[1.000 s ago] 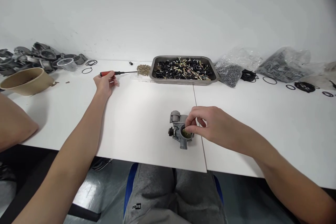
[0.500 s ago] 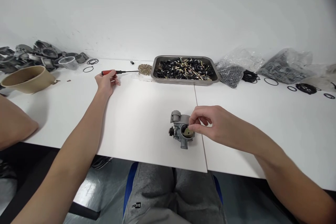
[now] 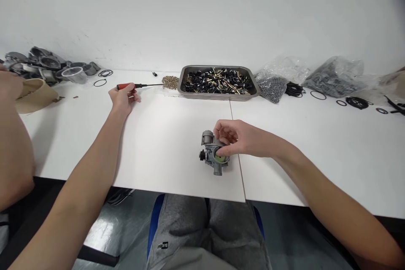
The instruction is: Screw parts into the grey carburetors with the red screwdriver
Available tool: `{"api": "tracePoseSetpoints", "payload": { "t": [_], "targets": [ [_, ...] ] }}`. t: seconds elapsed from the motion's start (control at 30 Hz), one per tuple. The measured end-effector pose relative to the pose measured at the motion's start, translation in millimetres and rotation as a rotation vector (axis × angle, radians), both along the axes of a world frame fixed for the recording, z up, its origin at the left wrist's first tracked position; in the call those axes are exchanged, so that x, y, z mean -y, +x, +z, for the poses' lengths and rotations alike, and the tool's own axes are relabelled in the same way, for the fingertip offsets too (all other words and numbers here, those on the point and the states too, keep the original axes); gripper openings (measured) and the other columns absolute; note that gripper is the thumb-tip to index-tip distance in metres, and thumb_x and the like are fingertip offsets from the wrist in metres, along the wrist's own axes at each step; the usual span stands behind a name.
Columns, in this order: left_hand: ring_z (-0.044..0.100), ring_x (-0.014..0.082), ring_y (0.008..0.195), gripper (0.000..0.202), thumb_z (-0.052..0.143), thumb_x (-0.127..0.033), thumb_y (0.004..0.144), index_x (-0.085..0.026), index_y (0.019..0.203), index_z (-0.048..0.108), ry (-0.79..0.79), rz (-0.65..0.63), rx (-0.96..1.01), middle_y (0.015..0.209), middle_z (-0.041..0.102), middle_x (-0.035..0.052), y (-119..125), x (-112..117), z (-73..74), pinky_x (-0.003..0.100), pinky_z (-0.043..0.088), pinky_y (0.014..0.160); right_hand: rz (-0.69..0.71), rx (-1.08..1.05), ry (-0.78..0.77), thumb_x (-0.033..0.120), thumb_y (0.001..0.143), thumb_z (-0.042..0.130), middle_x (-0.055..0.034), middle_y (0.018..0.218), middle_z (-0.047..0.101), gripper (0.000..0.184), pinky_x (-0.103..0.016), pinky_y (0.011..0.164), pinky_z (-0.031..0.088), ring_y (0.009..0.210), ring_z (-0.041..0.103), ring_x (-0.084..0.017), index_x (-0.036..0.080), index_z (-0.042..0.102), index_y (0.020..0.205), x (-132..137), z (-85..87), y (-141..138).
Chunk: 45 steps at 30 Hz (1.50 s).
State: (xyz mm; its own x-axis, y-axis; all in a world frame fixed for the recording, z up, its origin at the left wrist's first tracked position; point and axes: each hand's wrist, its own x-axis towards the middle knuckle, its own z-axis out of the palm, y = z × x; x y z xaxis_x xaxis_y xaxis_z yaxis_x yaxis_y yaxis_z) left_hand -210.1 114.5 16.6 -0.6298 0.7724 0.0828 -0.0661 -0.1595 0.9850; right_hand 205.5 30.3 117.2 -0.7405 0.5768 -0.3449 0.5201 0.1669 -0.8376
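In my left hand (image 3: 122,95), closed round its red handle, is a screwdriver (image 3: 126,86). Its shaft points right, the tip at a pile of small brass screws (image 3: 170,82). A grey metal carburetor (image 3: 217,168) lies on the white table in front of me, with a yellowish throttle plate (image 3: 220,158) in its round bore. My right hand (image 3: 234,137) is bent over the carburetor's right side, its thumb at the plate in the bore and its fingers curled at the upper part of the body. The fingertips are partly hidden.
A metal tray (image 3: 218,97) of black and brass parts stands at the back. To its right lie plastic bags (image 3: 272,86) of parts and black rings (image 3: 294,89). At left are grey castings (image 3: 49,62), a clear cup (image 3: 75,75), a tan container (image 3: 38,97) and another person's arm (image 3: 14,139).
My right thumb has moved onto the throttle plate, and my fingers have spread over the carburetor's upper part. The other person's arm has risen to the tan container. My left hand still holds the screwdriver.
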Motion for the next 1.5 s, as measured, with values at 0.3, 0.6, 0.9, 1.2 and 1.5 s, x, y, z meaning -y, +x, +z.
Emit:
{"api": "tracePoseSetpoints", "payload": {
  "t": [0.3, 0.6, 0.9, 1.2, 1.5],
  "targets": [
    [0.050, 0.0109, 0.042, 0.022, 0.069, -0.023, 0.060, -0.012, 0.074, 0.056, 0.023, 0.005, 0.005, 0.058, 0.053, -0.0007, 2, 0, 1.0, 0.027, 0.044, 0.036, 0.082, -0.131, -0.102, 0.036, 0.082, 0.069, 0.0046, 0.070, 0.045, 0.025, -0.027, 0.061, 0.032, 0.064, 0.039, -0.010, 0.018, 0.058, 0.094, -13, -7.8, 4],
    [0.049, 0.0099, 0.042, 0.026, 0.071, -0.024, 0.058, -0.014, 0.074, 0.053, -0.009, 0.016, 0.013, 0.056, 0.051, -0.0023, 6, 3, 4.5, 0.026, 0.045, 0.038, 0.124, -0.117, 0.108, 0.035, 0.081, 0.068, 0.0001, 0.080, 0.052, 0.023, -0.028, 0.066, 0.035, 0.071, 0.043, -0.013, 0.018, 0.065, 0.097, -9, -5.2, 5],
    [0.050, 0.0103, 0.042, 0.025, 0.070, -0.024, 0.057, -0.013, 0.073, 0.055, 0.011, 0.014, -0.003, 0.056, 0.053, -0.0019, 1, -1, 0.2, 0.026, 0.045, 0.038, 0.145, -0.156, 0.032, 0.020, 0.077, 0.067, 0.0028, 0.075, 0.041, 0.013, -0.027, 0.065, 0.031, 0.068, 0.038, -0.011, 0.019, 0.064, 0.090, -5, -8.4, -2],
    [0.050, 0.0096, 0.042, 0.031, 0.073, -0.031, 0.057, -0.014, 0.073, 0.053, 0.030, 0.005, 0.026, 0.059, 0.053, -0.0021, 6, 2, 4.3, 0.026, 0.045, 0.039, -0.018, -0.362, -0.215, 0.043, 0.078, 0.073, 0.0030, 0.077, 0.046, 0.035, -0.027, 0.063, 0.032, 0.066, 0.039, -0.010, 0.018, 0.061, 0.098, -26, -33.6, 4],
    [0.052, 0.0098, 0.045, 0.035, 0.075, -0.033, 0.055, -0.014, 0.074, 0.053, 0.039, 0.004, 0.025, 0.063, 0.055, -0.0012, 7, 8, 10.9, 0.027, 0.045, 0.042, -0.413, -0.710, -0.342, 0.041, 0.081, 0.073, 0.0071, 0.060, 0.041, 0.031, -0.027, 0.058, 0.028, 0.055, 0.036, -0.007, 0.017, 0.054, 0.083, -45, -81.7, -5]
  ]
}}
